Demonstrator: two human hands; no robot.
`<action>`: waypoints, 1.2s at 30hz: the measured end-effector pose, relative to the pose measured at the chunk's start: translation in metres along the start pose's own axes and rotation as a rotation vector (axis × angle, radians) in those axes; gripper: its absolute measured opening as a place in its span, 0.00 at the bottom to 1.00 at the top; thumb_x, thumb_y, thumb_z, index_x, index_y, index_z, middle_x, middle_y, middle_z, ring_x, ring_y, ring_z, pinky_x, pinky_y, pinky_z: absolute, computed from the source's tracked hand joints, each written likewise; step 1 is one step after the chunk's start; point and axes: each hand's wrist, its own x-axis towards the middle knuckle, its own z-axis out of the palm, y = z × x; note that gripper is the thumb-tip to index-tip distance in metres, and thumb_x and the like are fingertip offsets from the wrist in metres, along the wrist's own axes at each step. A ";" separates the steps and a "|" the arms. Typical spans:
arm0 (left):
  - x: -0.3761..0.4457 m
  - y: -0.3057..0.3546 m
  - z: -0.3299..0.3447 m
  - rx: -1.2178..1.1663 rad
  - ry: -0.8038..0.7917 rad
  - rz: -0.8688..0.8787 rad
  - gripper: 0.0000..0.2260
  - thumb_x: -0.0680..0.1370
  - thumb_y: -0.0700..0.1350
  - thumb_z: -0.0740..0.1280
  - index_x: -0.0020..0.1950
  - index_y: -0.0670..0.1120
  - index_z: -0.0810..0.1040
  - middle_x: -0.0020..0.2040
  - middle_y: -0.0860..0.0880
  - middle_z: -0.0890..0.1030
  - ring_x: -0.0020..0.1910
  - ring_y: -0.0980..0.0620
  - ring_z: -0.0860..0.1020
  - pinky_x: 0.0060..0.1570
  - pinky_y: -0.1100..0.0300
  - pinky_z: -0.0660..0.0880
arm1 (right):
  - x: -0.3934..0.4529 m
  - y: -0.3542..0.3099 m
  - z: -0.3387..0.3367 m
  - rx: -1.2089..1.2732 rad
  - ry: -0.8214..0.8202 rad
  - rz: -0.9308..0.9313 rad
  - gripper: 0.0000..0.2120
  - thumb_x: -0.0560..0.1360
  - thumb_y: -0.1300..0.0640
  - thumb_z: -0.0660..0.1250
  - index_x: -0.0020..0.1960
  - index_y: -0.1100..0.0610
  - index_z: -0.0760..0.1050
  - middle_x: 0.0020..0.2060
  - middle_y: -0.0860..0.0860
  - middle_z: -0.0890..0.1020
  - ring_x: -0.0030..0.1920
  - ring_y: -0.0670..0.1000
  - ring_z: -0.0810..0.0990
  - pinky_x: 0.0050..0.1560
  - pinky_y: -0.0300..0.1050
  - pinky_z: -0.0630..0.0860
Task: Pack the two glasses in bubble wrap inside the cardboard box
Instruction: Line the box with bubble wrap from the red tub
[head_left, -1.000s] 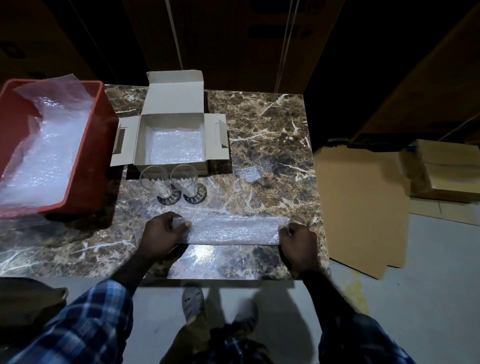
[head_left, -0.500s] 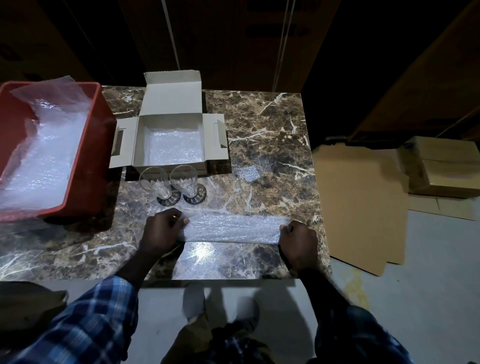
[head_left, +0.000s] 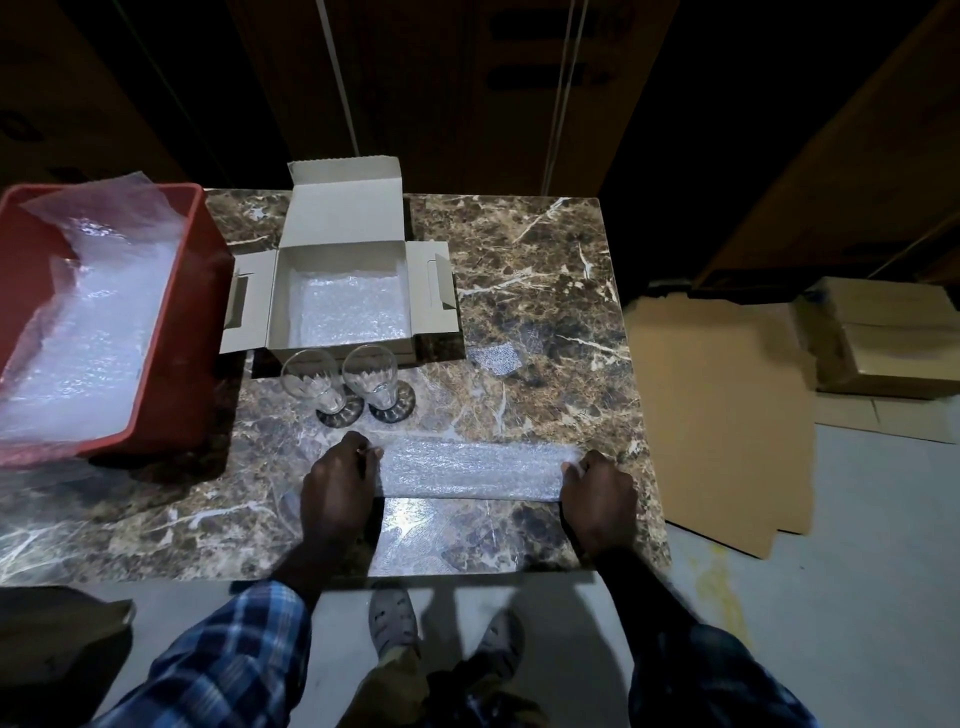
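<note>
Bubble wrap (head_left: 470, 470) lies folded in a long strip on the marbled surface (head_left: 545, 291), nearer the person than the box (head_left: 343, 291). Left hand (head_left: 337, 483) pinches its left end with curled fingers; right hand (head_left: 597, 491) grips its right end the same way. Two glasses (head_left: 345, 379) stand upright side by side just in front of the box, between it and the strip. More wrap lines the open box's floor. Left of the box sits a red bin (head_left: 176, 332) holding wrap.
</note>
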 end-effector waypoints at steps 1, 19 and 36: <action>-0.001 0.000 0.001 -0.006 0.004 -0.010 0.06 0.80 0.44 0.69 0.51 0.43 0.75 0.43 0.42 0.81 0.40 0.41 0.78 0.37 0.54 0.69 | -0.002 -0.001 0.000 -0.020 0.022 -0.005 0.12 0.79 0.52 0.67 0.53 0.62 0.77 0.46 0.62 0.83 0.48 0.62 0.82 0.45 0.49 0.74; -0.038 0.027 0.058 0.276 -0.279 0.544 0.25 0.84 0.49 0.51 0.80 0.42 0.59 0.81 0.45 0.57 0.81 0.48 0.52 0.76 0.42 0.54 | -0.036 -0.030 0.087 -0.242 -0.084 -0.708 0.26 0.85 0.51 0.48 0.79 0.61 0.60 0.79 0.57 0.58 0.80 0.55 0.55 0.77 0.55 0.52; -0.023 -0.005 0.013 0.381 -0.315 0.506 0.30 0.85 0.60 0.47 0.82 0.44 0.51 0.82 0.45 0.49 0.81 0.48 0.44 0.78 0.46 0.40 | -0.026 -0.017 0.059 -0.251 -0.027 -0.596 0.32 0.85 0.43 0.44 0.80 0.62 0.53 0.80 0.58 0.53 0.80 0.56 0.51 0.78 0.54 0.46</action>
